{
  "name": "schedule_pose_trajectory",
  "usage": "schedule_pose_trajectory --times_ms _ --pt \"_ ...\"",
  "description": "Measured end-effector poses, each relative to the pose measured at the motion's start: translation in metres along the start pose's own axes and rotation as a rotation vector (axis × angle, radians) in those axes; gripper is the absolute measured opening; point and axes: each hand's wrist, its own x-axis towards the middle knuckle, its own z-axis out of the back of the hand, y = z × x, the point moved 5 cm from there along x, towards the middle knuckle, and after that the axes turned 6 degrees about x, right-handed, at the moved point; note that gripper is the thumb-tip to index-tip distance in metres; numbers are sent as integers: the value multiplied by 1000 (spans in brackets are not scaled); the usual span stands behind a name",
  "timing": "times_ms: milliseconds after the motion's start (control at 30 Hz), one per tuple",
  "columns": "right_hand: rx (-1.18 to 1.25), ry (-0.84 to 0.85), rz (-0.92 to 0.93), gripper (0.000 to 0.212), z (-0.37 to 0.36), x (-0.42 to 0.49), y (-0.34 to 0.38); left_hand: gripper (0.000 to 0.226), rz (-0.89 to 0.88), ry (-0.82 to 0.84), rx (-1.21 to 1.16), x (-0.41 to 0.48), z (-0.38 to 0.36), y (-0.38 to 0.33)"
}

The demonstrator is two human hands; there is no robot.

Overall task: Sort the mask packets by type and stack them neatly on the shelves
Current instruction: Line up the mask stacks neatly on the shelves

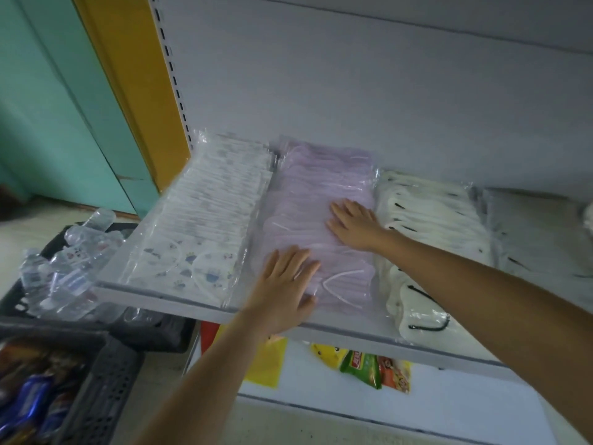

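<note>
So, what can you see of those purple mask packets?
The purple mask packets lie flat in an overlapping row, front to back on the shelf, in clear glossy plastic, white ear loops showing. The left hand presses near the front, the right hand further back. Patterned packets sit left, white packets right.

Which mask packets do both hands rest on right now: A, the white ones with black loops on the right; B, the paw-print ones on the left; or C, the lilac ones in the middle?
C: the left hand and the right hand both lie flat, fingers straight, on the lilac packets.
</note>
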Motion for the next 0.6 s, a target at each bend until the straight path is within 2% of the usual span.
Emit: schedule_pose_trajectory --times_ms 67,333,400,500,533,600 --pt "6 -54 10 57 1 -10 -2 54 25 52 46 0 1 -4" --pt "-45 27 82 60 -22 -65 7 51 33 135 28 -11 -1 -11" --pt "-36 16 82 63 -25 -73 9 66 79 204 -14 -8 6 -14" --pt "-79 16 124 87 -33 -87 13 86 225 405 -119 -9 0 -18" --pt "-68 15 126 86 -35 -91 13 88 236 401 -102 -8 0 -22" --pt "-56 20 121 70 -38 -96 11 95 226 389 -46 -7 -3 -26"
